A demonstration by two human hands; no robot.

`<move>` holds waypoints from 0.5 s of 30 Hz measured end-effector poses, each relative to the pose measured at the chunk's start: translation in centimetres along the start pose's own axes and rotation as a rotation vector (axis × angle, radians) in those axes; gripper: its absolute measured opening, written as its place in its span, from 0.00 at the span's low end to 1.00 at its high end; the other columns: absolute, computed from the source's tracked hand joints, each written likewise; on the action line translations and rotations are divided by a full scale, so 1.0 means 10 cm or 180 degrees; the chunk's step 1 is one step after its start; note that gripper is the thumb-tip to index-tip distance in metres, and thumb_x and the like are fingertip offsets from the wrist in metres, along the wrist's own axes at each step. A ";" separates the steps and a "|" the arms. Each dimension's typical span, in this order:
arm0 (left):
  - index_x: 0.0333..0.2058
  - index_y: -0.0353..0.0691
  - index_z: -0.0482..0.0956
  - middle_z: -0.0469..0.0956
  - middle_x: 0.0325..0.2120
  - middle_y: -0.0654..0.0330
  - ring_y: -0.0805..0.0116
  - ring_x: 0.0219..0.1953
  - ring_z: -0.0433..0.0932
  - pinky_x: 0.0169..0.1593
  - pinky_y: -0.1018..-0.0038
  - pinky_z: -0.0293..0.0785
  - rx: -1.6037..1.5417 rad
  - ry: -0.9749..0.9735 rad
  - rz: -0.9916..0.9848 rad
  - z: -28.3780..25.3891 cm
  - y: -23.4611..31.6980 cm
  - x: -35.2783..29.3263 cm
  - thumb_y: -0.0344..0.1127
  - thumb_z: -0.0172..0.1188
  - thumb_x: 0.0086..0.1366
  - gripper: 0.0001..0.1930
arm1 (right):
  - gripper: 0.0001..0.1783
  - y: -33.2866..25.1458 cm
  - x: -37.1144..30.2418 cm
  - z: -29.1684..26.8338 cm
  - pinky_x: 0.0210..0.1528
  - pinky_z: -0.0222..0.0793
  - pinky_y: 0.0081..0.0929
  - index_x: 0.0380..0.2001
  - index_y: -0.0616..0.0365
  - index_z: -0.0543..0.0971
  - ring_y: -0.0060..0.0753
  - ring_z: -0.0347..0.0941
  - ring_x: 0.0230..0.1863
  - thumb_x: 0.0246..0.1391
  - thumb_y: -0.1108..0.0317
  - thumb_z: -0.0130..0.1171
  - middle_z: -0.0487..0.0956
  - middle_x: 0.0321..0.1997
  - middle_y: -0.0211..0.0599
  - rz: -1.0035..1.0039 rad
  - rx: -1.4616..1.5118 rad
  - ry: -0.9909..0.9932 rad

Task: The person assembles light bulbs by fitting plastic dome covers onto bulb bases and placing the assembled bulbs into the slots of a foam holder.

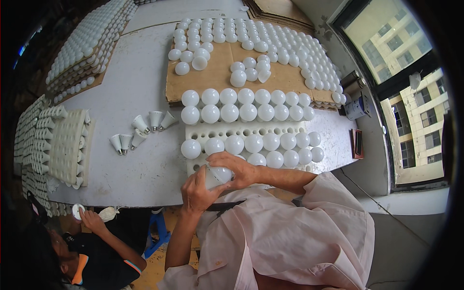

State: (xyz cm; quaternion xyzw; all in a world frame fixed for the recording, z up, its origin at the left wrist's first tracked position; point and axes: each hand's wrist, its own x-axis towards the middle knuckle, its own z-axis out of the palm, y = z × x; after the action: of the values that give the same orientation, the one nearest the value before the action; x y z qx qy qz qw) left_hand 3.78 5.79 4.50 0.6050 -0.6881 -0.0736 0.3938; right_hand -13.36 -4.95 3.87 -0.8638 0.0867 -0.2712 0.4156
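Observation:
Between my two hands is a white light bulb (219, 175), held close to the near edge of the table. My left hand (198, 191) wraps its lower left side. From above and the right, my right hand (238, 169) closes over the bulb's round top. Just beyond my hands stands a white foam tray (208, 129) with rows of holes. Rows of bulbs with round white domes (248, 112) stand upright in it, while a middle band of holes shows bare. My fingers hide part of the held bulb and the nearest row.
Cardboard sheets (212, 72) behind the tray carry many white domes. Several loose bulb bases (140, 123) lie left of it. Stacked domes (92, 41) and egg-crate trays (70, 140) line the left side. A co-worker's hand (94, 222) holds a round white part at lower left.

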 end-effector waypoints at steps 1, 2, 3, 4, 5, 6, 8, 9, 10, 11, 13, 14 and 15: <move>0.44 0.29 0.73 0.79 0.27 0.50 0.55 0.29 0.80 0.30 0.67 0.76 -0.0073 0.0133 0.0120 0.01 -0.03 -0.01 0.48 0.76 0.40 0.37 | 0.50 0.02 0.01 -0.03 0.61 0.61 0.40 0.61 0.59 0.60 0.50 0.63 0.60 0.31 0.72 0.74 0.65 0.59 0.47 0.0015 0.0086 -0.0028; 0.44 0.29 0.73 0.79 0.27 0.50 0.55 0.29 0.80 0.30 0.67 0.76 -0.0092 0.0118 0.0120 0.01 -0.09 -0.03 0.48 0.76 0.40 0.37 | 0.47 0.05 0.02 -0.06 0.60 0.62 0.40 0.58 0.59 0.64 0.50 0.64 0.59 0.31 0.72 0.74 0.66 0.57 0.46 0.0030 0.0173 -0.0058; 0.46 0.31 0.74 0.79 0.31 0.50 0.57 0.31 0.81 0.30 0.71 0.75 -0.0365 0.0167 -0.0342 -0.02 -0.18 -0.06 0.45 0.75 0.43 0.34 | 0.47 0.06 0.03 -0.12 0.60 0.62 0.40 0.58 0.59 0.64 0.50 0.64 0.59 0.31 0.72 0.74 0.66 0.57 0.46 0.0058 0.0180 -0.0050; 0.47 0.32 0.74 0.80 0.34 0.50 0.60 0.34 0.81 0.30 0.74 0.74 -0.0632 0.0231 -0.0806 -0.05 -0.29 -0.08 0.41 0.73 0.47 0.31 | 0.44 0.05 0.05 -0.24 0.59 0.63 0.41 0.56 0.59 0.65 0.49 0.65 0.57 0.31 0.71 0.74 0.68 0.55 0.45 0.0560 0.0147 0.0233; 0.48 0.33 0.74 0.80 0.38 0.50 0.62 0.36 0.81 0.30 0.76 0.72 -0.0677 0.0386 -0.1234 -0.05 -0.46 -0.16 0.37 0.70 0.50 0.28 | 0.42 0.05 0.06 -0.34 0.58 0.63 0.42 0.54 0.59 0.67 0.49 0.67 0.54 0.30 0.69 0.73 0.69 0.53 0.44 0.1063 0.0110 0.0516; 0.49 0.34 0.74 0.80 0.42 0.51 0.65 0.39 0.81 0.30 0.78 0.71 -0.0711 0.0534 -0.1661 -0.05 -0.62 -0.25 0.33 0.67 0.53 0.24 | 0.42 0.06 0.07 -0.43 0.58 0.63 0.42 0.54 0.59 0.67 0.49 0.67 0.54 0.30 0.69 0.73 0.69 0.53 0.44 0.1078 0.0118 0.0519; 0.48 0.32 0.74 0.79 0.45 0.50 0.67 0.42 0.81 0.30 0.79 0.71 -0.0929 0.0490 -0.2216 -0.14 -0.84 -0.29 0.29 0.63 0.56 0.20 | 0.42 0.08 0.06 -0.57 0.57 0.62 0.42 0.54 0.54 0.69 0.46 0.67 0.51 0.29 0.64 0.73 0.70 0.49 0.42 0.0857 -0.0887 -0.0055; 0.48 0.32 0.74 0.79 0.45 0.50 0.67 0.42 0.81 0.30 0.79 0.71 -0.0933 0.0481 -0.2223 -0.17 -0.94 -0.31 0.29 0.63 0.56 0.20 | 0.42 0.07 0.07 -0.54 0.57 0.62 0.42 0.54 0.54 0.69 0.46 0.67 0.51 0.29 0.64 0.73 0.70 0.49 0.42 0.0869 -0.0883 -0.0057; 0.49 0.31 0.73 0.79 0.46 0.50 0.67 0.42 0.81 0.33 0.78 0.72 -0.0844 0.0476 -0.2332 -0.18 -1.03 -0.33 0.29 0.62 0.58 0.20 | 0.43 0.05 0.09 -0.49 0.57 0.61 0.41 0.54 0.51 0.69 0.45 0.67 0.51 0.28 0.62 0.73 0.70 0.49 0.41 0.0796 -0.1202 -0.0560; 0.50 0.30 0.73 0.78 0.47 0.50 0.66 0.42 0.80 0.36 0.78 0.74 -0.0752 0.0470 -0.2438 -0.19 -1.12 -0.35 0.29 0.61 0.59 0.20 | 0.43 0.03 0.11 -0.43 0.57 0.60 0.41 0.54 0.48 0.69 0.44 0.67 0.50 0.27 0.61 0.73 0.71 0.48 0.40 0.0716 -0.1515 -0.1063; 0.50 0.29 0.72 0.78 0.47 0.48 0.65 0.43 0.80 0.41 0.76 0.75 -0.0694 0.0500 -0.2499 -0.18 -1.36 -0.39 0.29 0.62 0.59 0.20 | 0.44 0.08 0.12 -0.29 0.58 0.58 0.40 0.55 0.44 0.70 0.42 0.66 0.51 0.27 0.61 0.73 0.70 0.46 0.37 0.0631 -0.1729 -0.1141; 0.50 0.29 0.72 0.77 0.48 0.48 0.64 0.44 0.79 0.43 0.74 0.75 -0.0672 0.0611 -0.2532 -0.16 -1.52 -0.45 0.28 0.62 0.58 0.21 | 0.44 0.11 0.13 -0.24 0.58 0.57 0.40 0.55 0.44 0.70 0.41 0.66 0.51 0.28 0.60 0.74 0.70 0.46 0.37 0.0497 -0.1843 -0.1209; 0.50 0.29 0.72 0.77 0.49 0.47 0.63 0.45 0.79 0.46 0.72 0.75 -0.0642 0.0739 -0.2562 -0.16 -1.62 -0.45 0.28 0.62 0.58 0.21 | 0.43 0.14 0.16 -0.20 0.59 0.57 0.41 0.55 0.44 0.70 0.41 0.65 0.51 0.28 0.60 0.74 0.70 0.46 0.36 0.0344 -0.1959 -0.1276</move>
State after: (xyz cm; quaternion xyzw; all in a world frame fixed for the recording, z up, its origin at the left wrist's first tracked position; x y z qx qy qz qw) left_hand 17.15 6.19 -5.78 0.7879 -0.3378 -0.2197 0.4657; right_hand -12.98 -7.86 4.45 -0.9785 0.1264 -0.0355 0.1589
